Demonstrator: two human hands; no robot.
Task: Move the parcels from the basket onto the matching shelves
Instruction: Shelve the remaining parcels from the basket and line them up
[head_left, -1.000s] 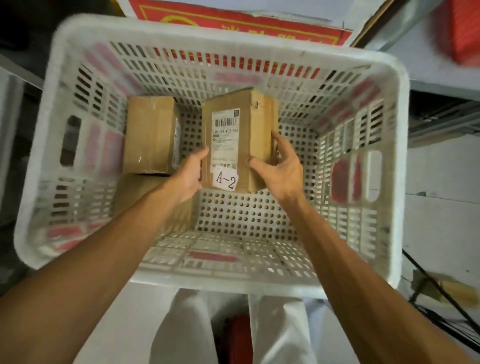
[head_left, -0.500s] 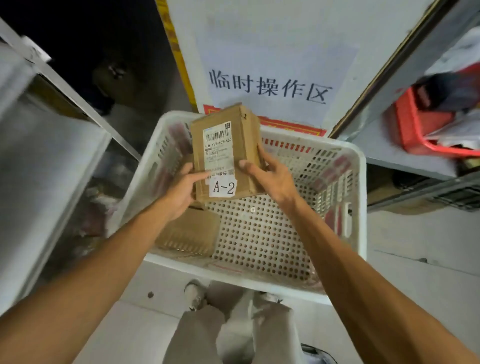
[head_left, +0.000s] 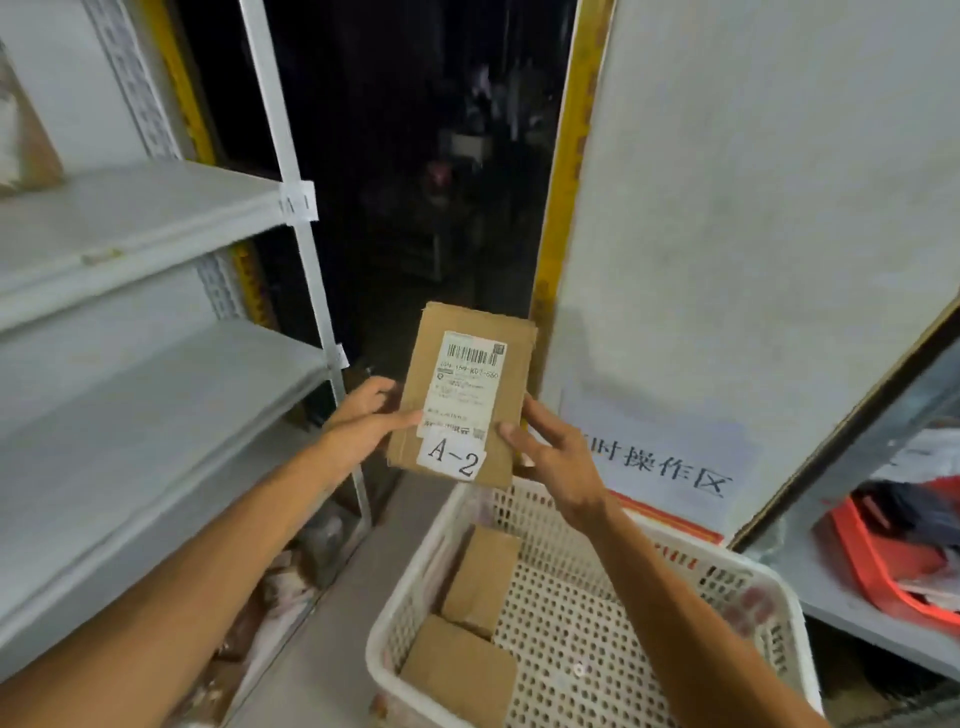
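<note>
Fingers of both the left hand (head_left: 363, 422) and right hand (head_left: 553, 457) clasp the A-2 parcel (head_left: 464, 395) upright above the basket (head_left: 597, 613), so the carry is underway and next comes finding the matching shelf (head_left: 171, 395) at left.

white wall (head_left: 753, 208) | dark aisle (head_left: 426, 156) | grey floor (head_left: 332, 649)

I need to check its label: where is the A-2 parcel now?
Centre of the head view: the A-2 parcel is held upright between left hand and right hand, above the white basket, right of the grey shelves.
</note>
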